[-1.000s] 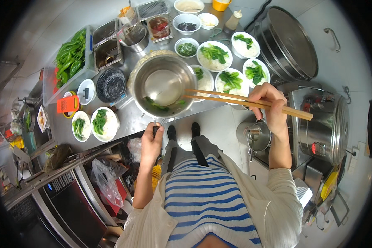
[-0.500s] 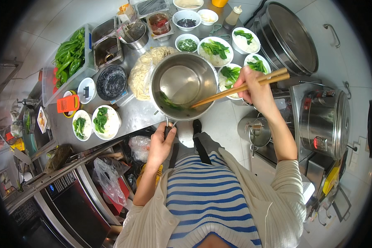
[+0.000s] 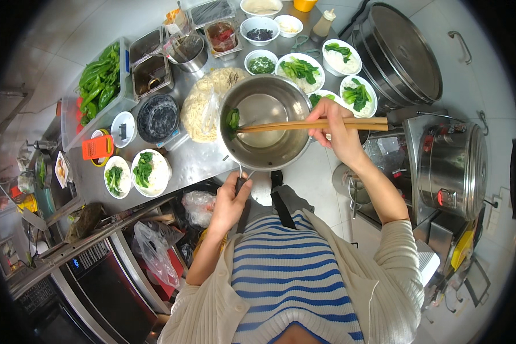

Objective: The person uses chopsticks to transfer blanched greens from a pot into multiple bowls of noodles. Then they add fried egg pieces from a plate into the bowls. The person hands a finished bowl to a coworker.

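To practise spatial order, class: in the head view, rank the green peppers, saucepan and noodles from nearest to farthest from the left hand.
1. Saucepan: its handle is in the left hand.
2. Noodles: on the steel table, left of the saucepan.
3. Green peppers: in the clear tub, upper left.

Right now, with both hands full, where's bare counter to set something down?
The best patch looks to be the counter between the two left bowls and the pot, with noodles beyond and the front edge nearest you. A smaller patch lies left of those bowls, below the orange tool. The far bowls and trays are packed close.
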Motion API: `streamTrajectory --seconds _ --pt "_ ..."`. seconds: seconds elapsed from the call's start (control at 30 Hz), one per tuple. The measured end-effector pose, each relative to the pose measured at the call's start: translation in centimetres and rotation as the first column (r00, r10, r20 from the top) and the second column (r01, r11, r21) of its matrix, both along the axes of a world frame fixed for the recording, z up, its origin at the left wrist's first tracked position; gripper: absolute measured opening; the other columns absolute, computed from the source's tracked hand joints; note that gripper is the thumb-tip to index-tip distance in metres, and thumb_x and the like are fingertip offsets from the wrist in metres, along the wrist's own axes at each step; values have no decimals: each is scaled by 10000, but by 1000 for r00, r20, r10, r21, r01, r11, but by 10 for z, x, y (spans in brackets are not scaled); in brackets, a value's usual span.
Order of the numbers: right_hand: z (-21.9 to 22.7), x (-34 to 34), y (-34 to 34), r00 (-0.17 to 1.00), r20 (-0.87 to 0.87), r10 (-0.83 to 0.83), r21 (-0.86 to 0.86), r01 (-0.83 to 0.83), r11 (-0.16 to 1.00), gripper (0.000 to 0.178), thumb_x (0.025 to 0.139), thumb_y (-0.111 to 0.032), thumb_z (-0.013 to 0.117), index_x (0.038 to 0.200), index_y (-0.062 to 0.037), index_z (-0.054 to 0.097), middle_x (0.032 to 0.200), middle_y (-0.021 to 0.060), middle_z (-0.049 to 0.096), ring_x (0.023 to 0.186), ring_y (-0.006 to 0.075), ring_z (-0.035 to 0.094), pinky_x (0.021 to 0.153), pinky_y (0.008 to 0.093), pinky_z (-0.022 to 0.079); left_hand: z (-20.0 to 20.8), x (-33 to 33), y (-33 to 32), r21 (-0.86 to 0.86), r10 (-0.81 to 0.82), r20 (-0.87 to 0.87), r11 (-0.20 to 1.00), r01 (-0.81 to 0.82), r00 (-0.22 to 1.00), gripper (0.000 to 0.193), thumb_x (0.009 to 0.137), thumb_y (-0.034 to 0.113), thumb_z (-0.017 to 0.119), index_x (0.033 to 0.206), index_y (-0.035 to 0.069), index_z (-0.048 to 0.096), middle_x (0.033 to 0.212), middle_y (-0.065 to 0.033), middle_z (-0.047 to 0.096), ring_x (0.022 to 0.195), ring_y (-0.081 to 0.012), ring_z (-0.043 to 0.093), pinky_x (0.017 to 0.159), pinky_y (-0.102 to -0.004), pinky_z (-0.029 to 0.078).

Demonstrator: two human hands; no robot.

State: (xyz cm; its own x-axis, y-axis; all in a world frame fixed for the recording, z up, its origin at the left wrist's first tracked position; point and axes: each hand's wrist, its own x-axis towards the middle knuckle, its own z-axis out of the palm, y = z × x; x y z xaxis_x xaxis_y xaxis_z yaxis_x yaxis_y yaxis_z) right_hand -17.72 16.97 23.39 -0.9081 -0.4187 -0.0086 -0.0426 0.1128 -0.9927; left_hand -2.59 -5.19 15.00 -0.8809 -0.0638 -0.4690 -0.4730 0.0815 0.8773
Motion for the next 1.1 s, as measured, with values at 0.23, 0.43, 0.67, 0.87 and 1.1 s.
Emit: streamTrajectory --seconds 0.23,0.43,0.67,0.87,1.1 --pt "36 -7 7 694 -516 502 316 -390 865 472 918 -468 484 871 0 513 700 76 476 577 201 513 501 316 394 9 -5 -10 152 -30 15 988 28 999 131 932 150 556 987 33 536 666 60 426 608 -32 364 520 -194 319" --pt "40 -16 -1 639 -370 674 450 -512 732 279 808 -227 661 885 -37 472 813 93 490 616 308 521 537 378 408 18 -7 -15 168 -63 63 984 52 996 123 938 148 546 987 38 525 656 66 402 580 -26 335 498 -196 287" --pt "17 -33 -3 707 -443 552 351 -429 832 199 903 -192 558 819 -29 480 732 105 494 605 306 522 536 380 403 23 -9 -17 154 -60 46 987 53 997 113 940 144 540 981 40 523 640 67 396 570 -26 327 491 -197 277" --pt "6 -44 1 765 -444 466 356 -327 875 211 885 -177 573 806 18 562 745 122 582 621 245 578 550 310 453 23 -11 -29 181 -79 41 981 70 996 116 942 146 539 981 39 516 631 74 382 563 -22 319 488 -194 266" --pt "-45 -11 -3 959 -283 -22 7 26 1000 449 968 -392 462 787 9 548 777 104 593 556 112 505 453 205 356 18 -30 -38 134 -155 54 980 146 986 134 936 149 544 984 28 511 621 56 390 571 -28 341 497 -202 293"
